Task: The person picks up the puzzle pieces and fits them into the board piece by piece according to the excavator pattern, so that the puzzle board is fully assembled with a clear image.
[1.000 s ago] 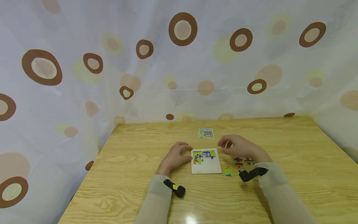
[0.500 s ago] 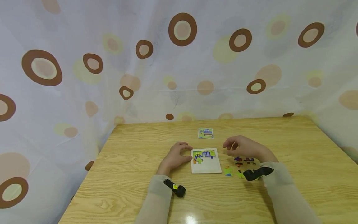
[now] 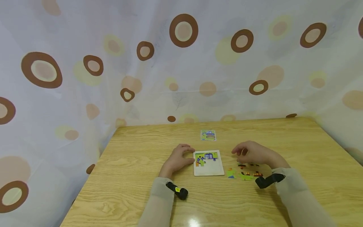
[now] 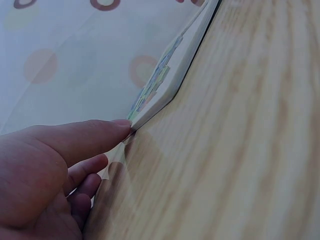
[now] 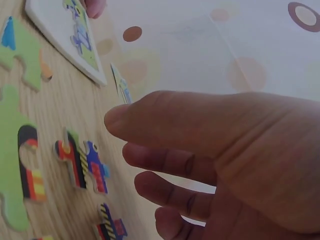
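Observation:
A white puzzle board (image 3: 209, 171) lies flat on the table, its upper part filled with joined jigsaw pieces (image 3: 210, 156) picturing a blue vehicle on green. My left hand (image 3: 176, 160) rests at the board's left side, thumb and fingertips at its edge; in the left wrist view the thumb (image 4: 95, 136) meets the corner. To the right, my right hand (image 3: 256, 154) hovers over loose jigsaw pieces, fingers loosely bent and nothing between them. Below it the right wrist view shows a red, black and blue piece (image 5: 96, 167) and a green piece (image 5: 11, 150).
A small picture card (image 3: 208, 135) of the vehicle lies behind the board. A green piece with a blue corner (image 3: 231, 174) sits just right of the board. A patterned cloth (image 3: 210, 63) hangs behind the wooden table (image 3: 141, 189).
My right hand has drawn away from the board's right edge, moving right and slightly nearer, over the loose pieces. The left hand has stayed at the board.

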Action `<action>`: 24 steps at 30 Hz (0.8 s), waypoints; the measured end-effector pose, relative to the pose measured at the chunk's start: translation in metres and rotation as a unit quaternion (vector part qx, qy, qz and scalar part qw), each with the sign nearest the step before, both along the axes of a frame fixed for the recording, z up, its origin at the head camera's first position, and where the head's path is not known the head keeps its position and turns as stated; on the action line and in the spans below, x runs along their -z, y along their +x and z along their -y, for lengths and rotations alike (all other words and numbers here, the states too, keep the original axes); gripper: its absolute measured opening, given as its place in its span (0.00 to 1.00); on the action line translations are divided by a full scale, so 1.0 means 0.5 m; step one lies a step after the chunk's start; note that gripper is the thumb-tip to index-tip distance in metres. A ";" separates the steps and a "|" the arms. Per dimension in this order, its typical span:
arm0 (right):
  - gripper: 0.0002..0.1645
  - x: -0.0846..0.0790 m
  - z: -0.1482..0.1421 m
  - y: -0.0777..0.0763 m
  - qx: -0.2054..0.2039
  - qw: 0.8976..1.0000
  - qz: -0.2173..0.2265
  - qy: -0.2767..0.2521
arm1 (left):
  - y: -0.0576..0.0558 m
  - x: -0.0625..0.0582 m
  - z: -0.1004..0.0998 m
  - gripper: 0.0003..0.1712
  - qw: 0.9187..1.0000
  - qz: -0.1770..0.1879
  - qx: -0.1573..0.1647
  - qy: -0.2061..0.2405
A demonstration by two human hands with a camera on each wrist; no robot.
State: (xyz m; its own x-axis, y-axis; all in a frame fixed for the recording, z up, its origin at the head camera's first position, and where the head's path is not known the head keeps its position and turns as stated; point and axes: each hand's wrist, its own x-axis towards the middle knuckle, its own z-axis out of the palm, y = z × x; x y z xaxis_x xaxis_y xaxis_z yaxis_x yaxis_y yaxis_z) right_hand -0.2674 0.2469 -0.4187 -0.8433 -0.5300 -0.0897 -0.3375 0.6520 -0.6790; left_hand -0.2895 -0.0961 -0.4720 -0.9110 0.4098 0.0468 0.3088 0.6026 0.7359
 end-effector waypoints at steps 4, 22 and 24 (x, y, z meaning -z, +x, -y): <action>0.18 0.006 -0.002 0.004 0.000 1.000 0.002 -0.006 | 0.003 -0.001 0.006 0.20 1.000 0.004 -0.005 0.002; 0.22 0.023 -0.021 0.011 0.021 0.999 0.010 0.029 | 0.005 -0.003 0.002 0.20 1.000 0.006 0.000 0.010; 0.22 0.023 -0.023 0.013 0.022 0.999 0.014 0.030 | 0.005 -0.006 0.000 0.20 1.000 0.004 0.003 0.012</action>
State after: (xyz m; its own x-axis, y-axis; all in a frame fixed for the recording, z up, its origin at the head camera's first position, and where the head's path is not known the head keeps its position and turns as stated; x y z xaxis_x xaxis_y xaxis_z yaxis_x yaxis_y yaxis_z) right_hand -0.2608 0.2583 -0.4300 -0.8621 -0.4861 -0.1431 -0.2899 0.7047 -0.6475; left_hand -0.2870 -0.0963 -0.4690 -0.9089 0.4141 0.0484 0.3059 0.5835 0.7523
